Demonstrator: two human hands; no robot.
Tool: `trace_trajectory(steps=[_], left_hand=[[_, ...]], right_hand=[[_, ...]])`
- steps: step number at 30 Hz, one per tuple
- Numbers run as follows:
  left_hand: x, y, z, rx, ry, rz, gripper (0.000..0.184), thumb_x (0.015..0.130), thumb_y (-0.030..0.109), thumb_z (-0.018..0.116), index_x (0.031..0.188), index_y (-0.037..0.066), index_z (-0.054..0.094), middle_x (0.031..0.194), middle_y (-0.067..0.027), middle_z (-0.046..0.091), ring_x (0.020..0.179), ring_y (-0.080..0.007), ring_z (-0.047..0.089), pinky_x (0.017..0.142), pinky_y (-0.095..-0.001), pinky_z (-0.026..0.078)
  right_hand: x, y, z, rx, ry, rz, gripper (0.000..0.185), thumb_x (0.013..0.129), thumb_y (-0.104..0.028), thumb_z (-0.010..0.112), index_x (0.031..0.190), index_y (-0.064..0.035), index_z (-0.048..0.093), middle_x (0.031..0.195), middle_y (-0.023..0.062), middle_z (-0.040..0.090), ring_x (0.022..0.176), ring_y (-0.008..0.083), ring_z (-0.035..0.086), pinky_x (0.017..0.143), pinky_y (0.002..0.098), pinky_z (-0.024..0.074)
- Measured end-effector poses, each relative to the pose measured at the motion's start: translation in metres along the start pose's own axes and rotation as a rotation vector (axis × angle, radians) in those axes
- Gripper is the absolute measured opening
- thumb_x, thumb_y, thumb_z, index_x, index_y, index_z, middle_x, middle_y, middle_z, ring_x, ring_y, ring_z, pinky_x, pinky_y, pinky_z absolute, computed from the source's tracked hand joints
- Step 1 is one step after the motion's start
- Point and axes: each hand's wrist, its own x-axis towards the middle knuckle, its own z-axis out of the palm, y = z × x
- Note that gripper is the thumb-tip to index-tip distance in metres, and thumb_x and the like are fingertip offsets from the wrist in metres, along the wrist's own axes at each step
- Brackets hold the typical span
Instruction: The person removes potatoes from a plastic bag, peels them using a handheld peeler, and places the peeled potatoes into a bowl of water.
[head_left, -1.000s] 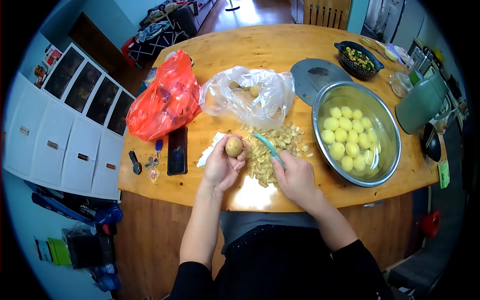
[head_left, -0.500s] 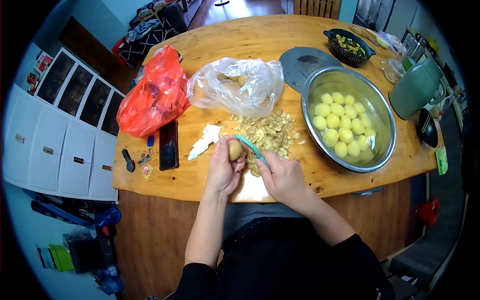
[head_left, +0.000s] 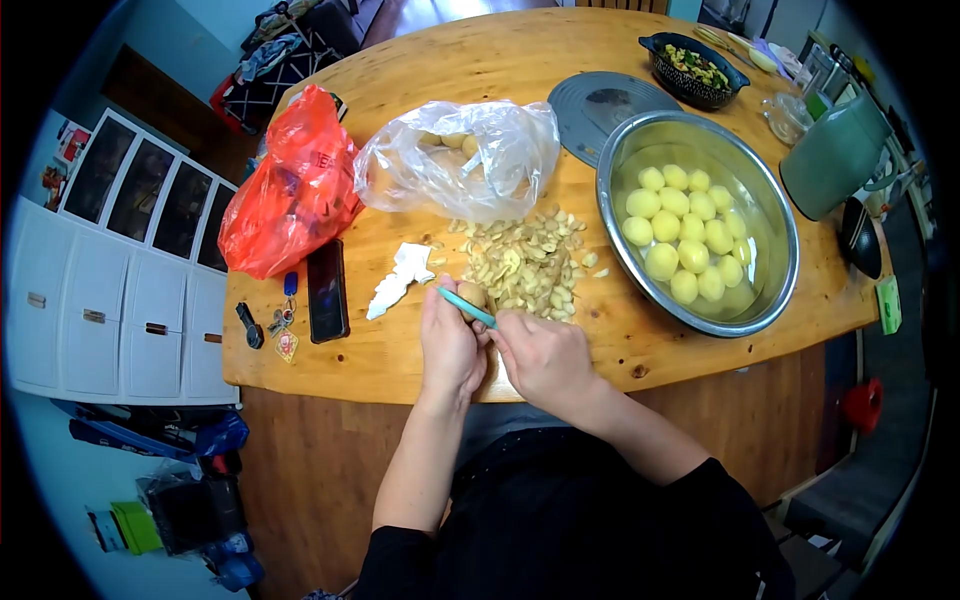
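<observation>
My left hand (head_left: pixel 450 345) is closed around a small brown potato (head_left: pixel 471 293), mostly hidden by the fingers and the tool. Gripped in my right hand (head_left: pixel 545 358) is a teal peeler (head_left: pixel 467 307), lying slantwise across the potato. Just beyond both hands spreads a heap of potato peels (head_left: pixel 518 265). To the right, a large steel bowl (head_left: pixel 606 205) holds several peeled yellow potatoes (head_left: pixel 690 228) in water. A transparent plastic bag (head_left: pixel 400 175) with several unpeeled potatoes (head_left: pixel 455 141) in it lies behind the peels.
A red plastic bag (head_left: pixel 290 190), a phone (head_left: pixel 327 290), keys (head_left: pixel 283 318) and a crumpled white tissue (head_left: pixel 402 278) are on the left. Behind the bowl are a grey round mat (head_left: pixel 600 105) and a dark dish of food (head_left: pixel 693 75). A green jug (head_left: pixel 835 160) stands at right.
The peeler has shifted left and now crosses the potato's near side. My right hand has moved slightly left and turned, closer to my left hand. The whole view has shifted slightly.
</observation>
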Motion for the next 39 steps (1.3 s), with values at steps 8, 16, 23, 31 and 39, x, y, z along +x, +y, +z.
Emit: trace_trajectory(steps=[8, 16, 23, 31, 39], left_hand=[[0.002, -0.001, 0.000, 0.075, 0.028, 0.036, 0.024, 0.113, 0.031, 0.041, 0.095, 0.015, 0.045, 0.073, 0.0025, 0.049, 0.056, -0.0068, 0.041, 0.047, -0.0225, 0.031], [-0.003, 0.010, -0.009, 0.013, -0.056, 0.098, 0.023, 0.112, 0.031, 0.042, 0.102, 0.012, 0.051, 0.083, -0.0032, 0.057, 0.059, -0.0105, 0.043, 0.049, -0.0232, 0.032], [0.013, 0.006, -0.023, -0.354, -0.105, -0.155, 0.031, 0.111, 0.038, 0.045, 0.103, 0.010, 0.055, 0.086, -0.0052, 0.057, 0.065, -0.0129, 0.046, 0.051, -0.0247, 0.037], [0.008, 0.002, -0.002, -0.154, 0.155, -0.035, 0.034, 0.112, 0.038, 0.045, 0.100, 0.010, 0.058, 0.083, -0.0009, 0.057, 0.071, -0.0118, 0.052, 0.062, -0.0271, 0.046], [0.010, 0.003, -0.016, -0.165, -0.018, 0.007, 0.038, 0.111, 0.039, 0.043, 0.099, 0.006, 0.058, 0.085, -0.0052, 0.058, 0.066, -0.0124, 0.047, 0.058, -0.0282, 0.042]], right_hand=[[0.004, 0.000, -0.004, -0.010, -0.045, 0.079, 0.014, 0.098, -0.019, 0.062, 0.091, -0.0083, 0.055, 0.067, 0.0114, 0.064, 0.058, 0.0328, 0.067, 0.051, 0.0448, 0.0519], [0.015, 0.015, -0.018, 0.086, -0.100, 0.270, 0.022, 0.102, -0.024, 0.057, 0.093, -0.0047, 0.055, 0.074, 0.0196, 0.067, 0.065, 0.0432, 0.066, 0.059, 0.0547, 0.0504], [0.010, 0.011, -0.003, 0.484, -0.090, 0.380, 0.022, 0.103, -0.025, 0.058, 0.093, -0.0048, 0.054, 0.067, 0.0201, 0.064, 0.065, 0.0448, 0.064, 0.059, 0.0555, 0.0493], [0.009, -0.010, 0.007, 0.244, -0.077, 0.189, 0.020, 0.102, -0.025, 0.058, 0.094, -0.0066, 0.054, 0.070, 0.0162, 0.066, 0.061, 0.0389, 0.067, 0.054, 0.0517, 0.0513], [0.017, 0.003, 0.014, 0.170, -0.124, 0.313, 0.020, 0.103, -0.025, 0.056, 0.096, -0.0063, 0.054, 0.070, 0.0185, 0.067, 0.064, 0.0438, 0.066, 0.058, 0.0561, 0.0507]])
